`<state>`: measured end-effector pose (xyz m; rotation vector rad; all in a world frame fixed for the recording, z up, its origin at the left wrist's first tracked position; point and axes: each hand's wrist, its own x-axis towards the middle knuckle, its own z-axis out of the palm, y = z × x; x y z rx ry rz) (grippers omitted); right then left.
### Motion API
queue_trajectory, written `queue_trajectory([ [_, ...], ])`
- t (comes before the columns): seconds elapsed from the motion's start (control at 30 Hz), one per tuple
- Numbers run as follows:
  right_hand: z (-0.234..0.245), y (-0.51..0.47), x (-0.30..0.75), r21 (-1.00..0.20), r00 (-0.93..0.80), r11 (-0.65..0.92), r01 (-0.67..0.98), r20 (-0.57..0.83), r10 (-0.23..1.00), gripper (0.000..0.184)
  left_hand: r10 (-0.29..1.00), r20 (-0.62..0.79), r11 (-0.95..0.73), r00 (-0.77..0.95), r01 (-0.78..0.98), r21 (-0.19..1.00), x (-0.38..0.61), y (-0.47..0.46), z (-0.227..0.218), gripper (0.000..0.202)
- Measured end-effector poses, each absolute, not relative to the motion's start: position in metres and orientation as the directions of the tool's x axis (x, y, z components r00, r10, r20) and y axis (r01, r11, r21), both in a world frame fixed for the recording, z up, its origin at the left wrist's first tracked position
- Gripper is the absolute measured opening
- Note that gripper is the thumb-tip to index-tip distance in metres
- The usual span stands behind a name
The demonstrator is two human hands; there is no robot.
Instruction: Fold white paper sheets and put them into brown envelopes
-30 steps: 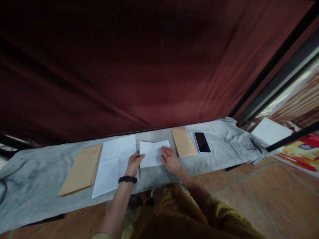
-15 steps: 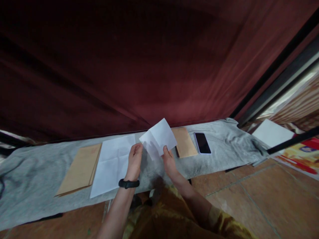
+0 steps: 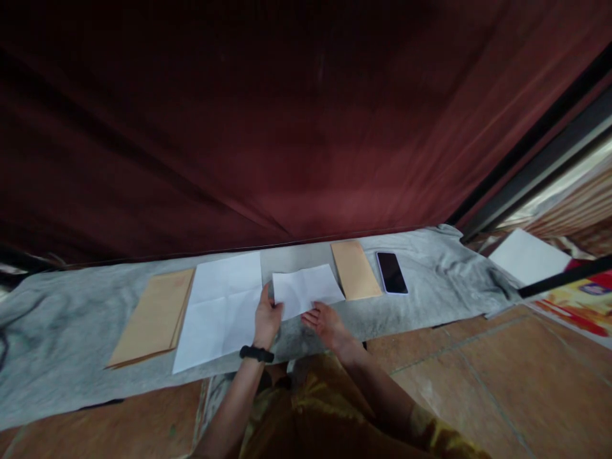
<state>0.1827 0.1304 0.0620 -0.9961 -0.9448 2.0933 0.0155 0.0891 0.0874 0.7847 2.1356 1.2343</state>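
Observation:
A small white sheet of paper (image 3: 308, 285), creased and apparently folded, is between my hands over the grey cloth. My left hand (image 3: 266, 320), a dark band on its wrist, grips the paper's left edge with the thumb over it. At the lower edge, my right hand (image 3: 327, 324) has its thumb against the paper and its fingers just below. Left of my hands lies a larger white sheet (image 3: 220, 312) with crossing fold lines. A brown envelope (image 3: 356, 271) lies just right of the held paper.
More brown envelopes (image 3: 153, 312) lie stacked at the left on the grey cloth (image 3: 52, 331). A phone (image 3: 392, 273) rests at the right. Behind the cloth hangs a dark red curtain (image 3: 306, 159). A white sheet or board (image 3: 528, 255) and colourful packaging (image 3: 583, 299) are at far right.
The held paper has come down from a raised, tilted position to lie flatter and closer to the cloth. My left hand now grips its left edge; my right hand has moved slightly lower.

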Motion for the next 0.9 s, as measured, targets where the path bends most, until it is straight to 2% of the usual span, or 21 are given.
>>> queue_trajectory([
  [0.13, 0.062, 0.123, 0.212, -0.796, -0.677, -0.601, -0.07, -0.405, 0.614, 0.034, 0.762, -0.103, 0.417, -0.64, 0.362, 0.834, 0.012, 0.085, 0.087, 0.072],
  [0.2, 0.064, 0.121, 0.222, -0.869, -0.674, -0.495, 0.025, -0.38, 0.634, 0.034, 0.77, -0.087, 0.431, -0.632, 0.415, 0.802, 0.014, 0.083, 0.087, 0.07],
  [0.27, 0.066, 0.122, 0.227, -0.973, -0.589, -0.207, 0.107, -0.23, 0.775, 0.034, 0.782, -0.058, 0.436, -0.621, 0.479, 0.762, 0.017, 0.084, 0.087, 0.069],
  [0.33, 0.069, 0.125, 0.228, -0.956, -0.538, 0.188, 0.226, 0.038, 0.842, 0.035, 0.792, -0.02, 0.432, -0.61, 0.537, 0.724, 0.02, 0.084, 0.086, 0.067],
  [0.4, 0.069, 0.128, 0.227, -0.794, -0.594, 0.508, 0.335, 0.241, 0.767, 0.036, 0.799, 0.008, 0.437, -0.602, 0.588, 0.681, 0.022, 0.084, 0.086, 0.064],
  [0.5, 0.066, 0.13, 0.225, -0.552, -0.724, 0.739, 0.385, 0.316, 0.613, 0.039, 0.797, 0.059, 0.464, -0.601, 0.672, 0.577, 0.025, 0.081, 0.087, 0.056],
  [0.6, 0.059, 0.129, 0.225, -0.456, -0.772, 0.802, 0.387, 0.315, 0.552, 0.041, 0.816, 0.203, 0.397, -0.54, 0.781, 0.483, 0.032, 0.078, 0.086, 0.049],
  [0.67, 0.055, 0.128, 0.225, -0.442, -0.772, 0.805, 0.397, 0.314, 0.553, 0.042, 0.868, 0.263, 0.261, -0.421, 0.838, 0.479, 0.04, 0.08, 0.084, 0.044],
  [0.8, 0.05, 0.129, 0.226, -0.437, -0.785, 0.809, 0.394, 0.297, 0.543, 0.045, 0.977, 0.189, -0.01, -0.102, 0.858, 0.514, 0.059, 0.088, 0.075, 0.039],
  [0.9, 0.048, 0.13, 0.226, -0.438, -0.79, 0.811, 0.389, 0.295, 0.538, 0.043, 0.99, 0.14, -0.04, -0.031, 0.875, 0.482, 0.064, 0.095, 0.07, 0.041],
])
